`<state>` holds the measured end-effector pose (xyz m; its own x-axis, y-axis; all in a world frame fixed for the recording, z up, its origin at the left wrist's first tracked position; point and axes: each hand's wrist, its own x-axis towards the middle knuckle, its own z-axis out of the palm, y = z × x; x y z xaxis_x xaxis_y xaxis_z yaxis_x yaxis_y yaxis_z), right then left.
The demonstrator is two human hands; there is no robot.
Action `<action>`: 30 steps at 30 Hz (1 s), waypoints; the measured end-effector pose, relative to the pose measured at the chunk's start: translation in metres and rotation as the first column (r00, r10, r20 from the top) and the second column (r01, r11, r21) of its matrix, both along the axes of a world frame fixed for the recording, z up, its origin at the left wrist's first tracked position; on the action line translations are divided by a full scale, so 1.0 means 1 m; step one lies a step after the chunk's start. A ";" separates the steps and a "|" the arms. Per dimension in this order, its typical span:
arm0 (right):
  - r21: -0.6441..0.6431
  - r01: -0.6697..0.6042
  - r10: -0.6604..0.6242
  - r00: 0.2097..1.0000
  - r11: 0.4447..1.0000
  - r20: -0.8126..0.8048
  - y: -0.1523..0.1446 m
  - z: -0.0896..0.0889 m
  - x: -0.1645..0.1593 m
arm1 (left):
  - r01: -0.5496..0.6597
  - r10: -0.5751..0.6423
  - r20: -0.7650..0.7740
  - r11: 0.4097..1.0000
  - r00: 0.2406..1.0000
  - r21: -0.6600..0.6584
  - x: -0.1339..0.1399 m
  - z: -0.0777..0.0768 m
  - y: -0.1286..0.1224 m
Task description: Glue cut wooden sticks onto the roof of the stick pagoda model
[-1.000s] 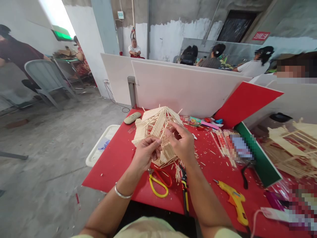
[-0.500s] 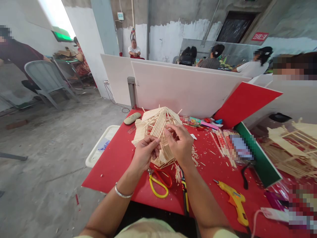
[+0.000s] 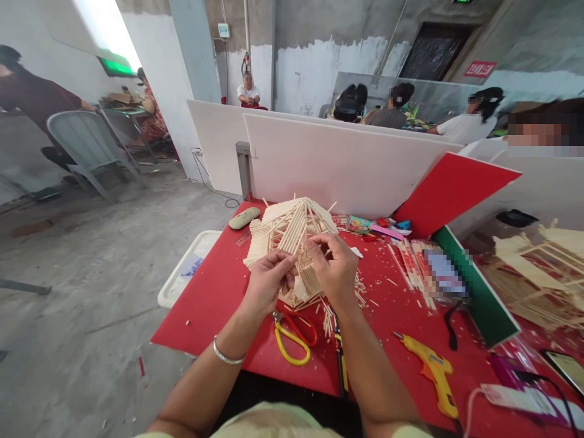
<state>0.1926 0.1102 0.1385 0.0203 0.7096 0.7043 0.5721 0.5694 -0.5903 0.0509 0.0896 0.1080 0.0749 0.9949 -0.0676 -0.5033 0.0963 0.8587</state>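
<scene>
A small model house (image 3: 274,213) built of thin pale wooden sticks stands near the far edge of the red table. Its roof has rows of sticks sloping down from a peak. At the lower front edge of the roof, my left hand (image 3: 269,280) is closed in a pinch. My right hand (image 3: 335,267) pinches just to the right and slightly higher, its fingertips against the roof. Both appear to grip a thin wooden stick at this edge, mostly covered by the fingers. Scissors (image 3: 292,344) with yellow and red handles lie below my hands.
On the red table (image 3: 205,310) lie a yellow glue gun (image 3: 429,365), a yellow-and-black tool (image 3: 340,359), cut stick pieces (image 3: 328,319), and packs of sticks (image 3: 410,264). White panels (image 3: 342,155) stand behind. A green-faced board (image 3: 479,292) borders the right. Several people sit beyond.
My right hand has shifted very slightly down, still pinching by the roof edge. My left hand and the model house look nearly unchanged; the camera view moved a little.
</scene>
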 end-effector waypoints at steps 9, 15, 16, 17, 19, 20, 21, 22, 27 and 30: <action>0.060 0.114 -0.118 0.991 0.992 0.059 0.005 0.000 -0.003 | -0.015 0.015 0.007 1.000 1.000 -0.022 0.002 -0.002 0.001; 0.072 0.100 -0.105 0.992 0.992 0.068 0.008 0.003 -0.005 | -0.022 0.022 0.002 0.999 1.000 -0.024 0.002 -0.001 0.000; 0.067 0.093 -0.097 0.993 0.993 0.067 0.009 0.004 -0.005 | -0.022 0.022 0.003 0.999 1.000 -0.023 0.002 -0.001 0.000; 0.062 0.085 -0.089 0.994 0.994 0.065 0.009 0.004 -0.006 | -0.021 0.021 0.004 1.000 1.000 -0.023 0.001 -0.001 0.000; 0.048 0.075 -0.078 0.995 0.996 0.062 0.009 0.005 -0.006 | -0.016 0.016 0.004 1.000 1.000 -0.023 0.001 -0.002 0.000; 0.042 0.073 -0.075 0.995 0.996 0.059 0.009 0.005 -0.006 | -0.014 0.014 0.003 1.000 1.000 -0.022 0.001 -0.002 0.000; 0.039 0.070 -0.073 0.996 0.997 0.056 0.009 0.005 -0.006 | -0.013 0.013 0.001 1.000 1.000 -0.020 0.000 -0.002 0.000; 0.036 0.069 -0.071 0.996 0.997 0.053 0.009 0.005 -0.006 | -0.013 0.013 -0.002 1.000 1.000 -0.017 0.000 -0.001 -0.001; 0.042 0.064 -0.067 0.996 0.997 0.057 0.009 0.004 -0.006 | -0.016 0.016 -0.013 1.000 1.000 -0.011 0.000 0.000 0.000; 0.047 0.059 -0.061 0.996 0.997 0.058 0.009 0.004 -0.006 | -0.014 0.014 -0.009 1.000 1.000 -0.013 -0.001 0.000 0.000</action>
<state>0.1867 0.1195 0.1430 0.0193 0.6758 0.7368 0.6392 0.5584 -0.5288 0.0500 0.0900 0.1080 0.0605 0.9948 -0.0816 -0.4974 0.1009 0.8617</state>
